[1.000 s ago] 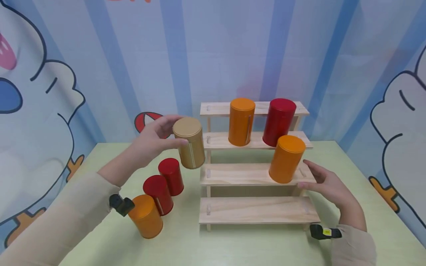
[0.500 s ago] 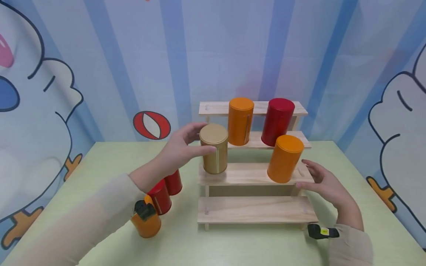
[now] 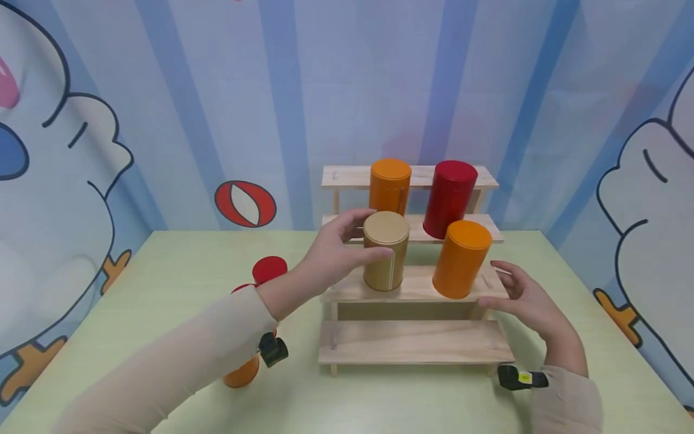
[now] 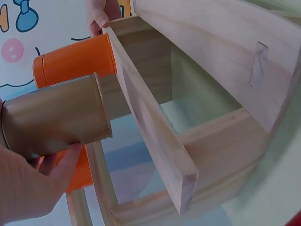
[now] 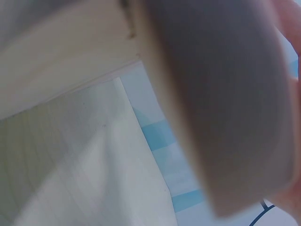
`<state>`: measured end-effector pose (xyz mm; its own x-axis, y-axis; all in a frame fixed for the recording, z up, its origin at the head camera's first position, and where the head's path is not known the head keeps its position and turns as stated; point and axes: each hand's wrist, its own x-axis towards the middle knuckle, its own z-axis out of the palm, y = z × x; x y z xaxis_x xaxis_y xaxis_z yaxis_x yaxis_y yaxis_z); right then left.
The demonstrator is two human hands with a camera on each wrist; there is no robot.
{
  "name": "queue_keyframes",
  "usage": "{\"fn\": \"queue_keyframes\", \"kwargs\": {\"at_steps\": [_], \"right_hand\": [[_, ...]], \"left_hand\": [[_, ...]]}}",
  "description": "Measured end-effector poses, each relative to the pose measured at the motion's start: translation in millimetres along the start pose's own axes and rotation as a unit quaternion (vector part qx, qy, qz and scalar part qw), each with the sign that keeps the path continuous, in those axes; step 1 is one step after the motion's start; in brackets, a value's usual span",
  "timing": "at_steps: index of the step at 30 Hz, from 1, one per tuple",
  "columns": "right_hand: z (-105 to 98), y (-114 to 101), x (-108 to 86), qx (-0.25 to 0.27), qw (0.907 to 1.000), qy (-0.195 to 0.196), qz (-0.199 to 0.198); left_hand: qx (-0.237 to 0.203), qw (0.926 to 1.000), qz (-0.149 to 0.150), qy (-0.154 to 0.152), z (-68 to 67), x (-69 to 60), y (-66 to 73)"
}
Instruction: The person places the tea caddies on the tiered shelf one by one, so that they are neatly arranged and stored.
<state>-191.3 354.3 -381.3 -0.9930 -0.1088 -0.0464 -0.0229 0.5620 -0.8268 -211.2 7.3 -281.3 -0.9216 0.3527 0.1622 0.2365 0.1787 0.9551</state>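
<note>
My left hand (image 3: 338, 253) grips a gold tin canister (image 3: 386, 256) between thumb and fingers. The tin is upright over the second step from the bottom of a wooden tiered rack (image 3: 417, 342). In the left wrist view, a small gap appears between the gold tin's base (image 4: 109, 108) and the board. To its right an orange canister (image 3: 462, 260) stands on that same step. My right hand (image 3: 534, 304) holds the right end of this step, thumb in front and fingers behind. The right wrist view has the blurred board end (image 5: 221, 103) close up.
Behind, on the third step, stand another orange canister (image 3: 389, 187) and a red canister (image 3: 450, 199). Left of the rack, red tins (image 3: 269, 269) and an orange tin (image 3: 242, 374) on the table are partly hidden by my left sleeve (image 3: 179, 355). A printed curtain hangs behind.
My left hand has carried the gold canister rightward and slightly down, from left of the rack to beside the orange canister on the second step. My right hand has stayed at the step's end.
</note>
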Motion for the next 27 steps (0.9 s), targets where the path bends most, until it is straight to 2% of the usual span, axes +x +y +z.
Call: {"fn": "queue_keyframes", "kwargs": {"at_steps": [14, 21, 27], "right_hand": [[-0.4, 0.3, -1.0, 0.007, 0.9999, -0.004, -0.011], [-1.5, 1.2, -0.9, 0.010, 0.9999, -0.004, -0.012], [-1.5, 1.4, -2.0, 0.011, 0.9998, -0.001, -0.016]], "left_hand": [[0.016, 0.9997, 0.010, 0.015, 32.5, 7.7, -2.4], [0.010, 0.9997, -0.017, 0.015, 44.8, 8.1, -1.8], [0.004, 0.9996, -0.022, 0.015, 50.1, 10.6, -3.8]]}}
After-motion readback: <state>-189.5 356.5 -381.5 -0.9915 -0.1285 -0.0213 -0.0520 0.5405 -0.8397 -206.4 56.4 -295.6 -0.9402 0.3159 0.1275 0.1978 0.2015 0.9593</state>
